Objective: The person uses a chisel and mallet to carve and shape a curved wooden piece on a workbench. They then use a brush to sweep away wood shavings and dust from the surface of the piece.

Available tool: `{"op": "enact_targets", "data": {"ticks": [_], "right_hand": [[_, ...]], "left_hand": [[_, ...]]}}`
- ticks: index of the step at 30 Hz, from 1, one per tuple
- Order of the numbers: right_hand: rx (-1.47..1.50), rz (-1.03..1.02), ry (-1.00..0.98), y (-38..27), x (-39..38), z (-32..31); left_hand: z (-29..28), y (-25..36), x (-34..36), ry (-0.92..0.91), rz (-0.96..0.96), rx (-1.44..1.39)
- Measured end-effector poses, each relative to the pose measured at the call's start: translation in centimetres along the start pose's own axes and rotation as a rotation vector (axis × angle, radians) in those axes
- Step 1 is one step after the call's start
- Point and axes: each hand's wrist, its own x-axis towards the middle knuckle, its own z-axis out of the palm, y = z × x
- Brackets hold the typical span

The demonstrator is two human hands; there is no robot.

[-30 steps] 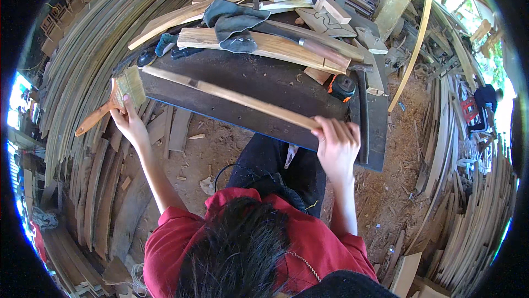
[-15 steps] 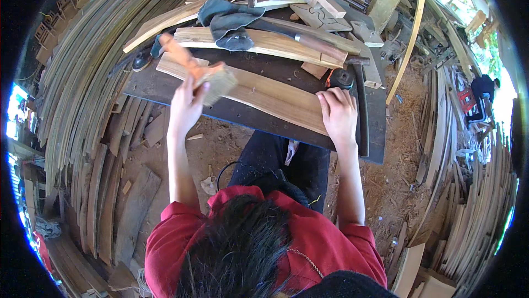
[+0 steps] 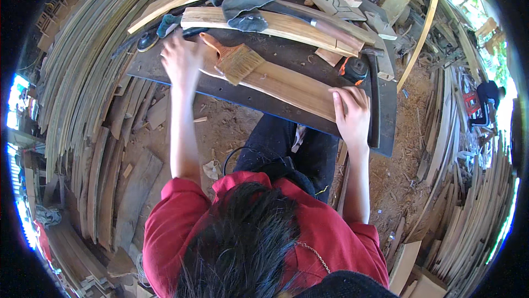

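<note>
A wide paint brush, with an orange-brown wooden handle and pale bristles, lies on a long, slightly curved wooden board. My left hand is over the board's left end, beside the brush handle and apart from it. It is blurred, but its fingers look spread, with nothing visible in them. At the board's right end my right hand grips the edge, its thumb on the near side and its fingers bent over the end. The board lies on a dark workbench top.
Behind the board are a thick wooden piece, a dark cloth and a wooden-handled tool. A black-and-orange tape measure sits near my right hand. Stacked planks line the left. A person is at the far right.
My left hand has let go of the brush and moved left, toward the board's end. The brush now rests on the board. My right hand stays at the right end.
</note>
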Motion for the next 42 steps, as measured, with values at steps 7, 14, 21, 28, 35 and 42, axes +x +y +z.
{"op": "enact_targets", "data": {"ticks": [7, 14, 21, 28, 35, 42], "right_hand": [[0.070, 0.103, -0.012, -1.3, -2.4, -1.4], [0.086, 0.139, -0.019, -1.7, -2.6, -0.8], [0.117, 0.199, -0.013, -1.6, -2.6, 0.0], [0.042, 0.205, -0.001, -1.7, -2.5, 0.8], [0.005, 0.221, 0.001, -1.6, -2.7, 0.9], [0.012, 0.213, 0.015, -1.7, -2.6, 1.0]], "left_hand": [[4.1, -11.4, 12.5, -0.263, 0.369, -0.205], [3.8, -8.4, 13.5, -0.405, 0.453, -0.091], [2.5, -8.6, 14.9, -0.487, 0.575, -0.098], [2.8, -8.5, 15.8, -0.494, 0.600, -0.087], [1.6, -7.8, 16.5, -0.670, 0.470, -0.162], [0.6, -6.7, 16.5, -0.597, 0.537, 0.117]]}}
